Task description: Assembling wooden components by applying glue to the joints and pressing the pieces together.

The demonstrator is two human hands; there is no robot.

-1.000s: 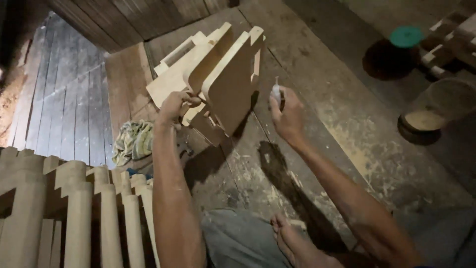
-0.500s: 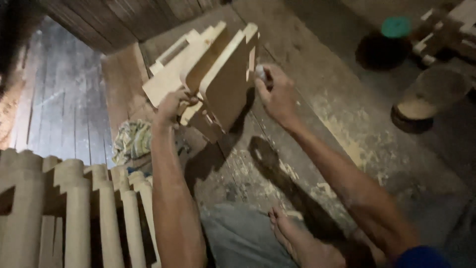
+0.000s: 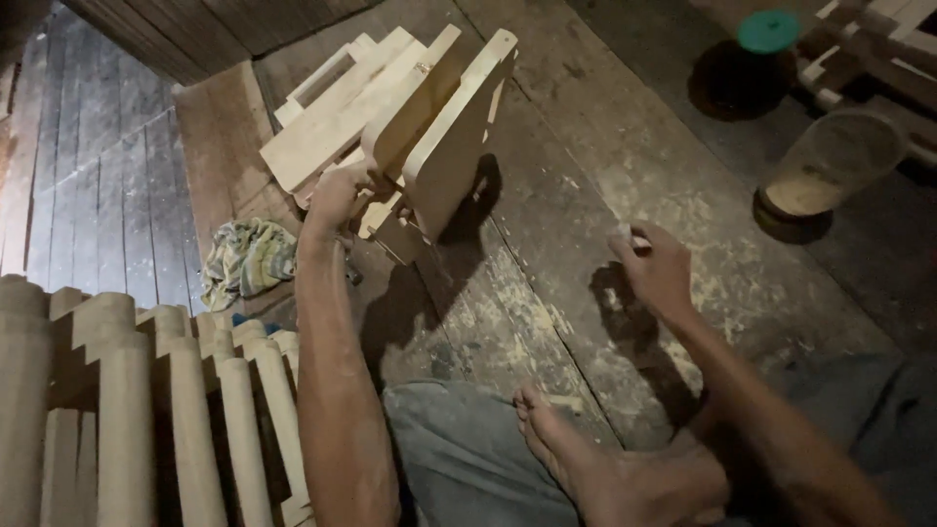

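pale wooden cut-out panels point(image 3: 444, 146) propped on edge, stacked on dusty floorboards

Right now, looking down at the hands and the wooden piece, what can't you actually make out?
- The small pale thing in the right hand: curled fingers cover most of it, too small to name.
- The left hand on the wooden assembly: the grip point is hidden behind the fingers and in shadow.
- What the plastic jar holds: dim, blurred.
- The wooden frame at top right: cut off by the edge.
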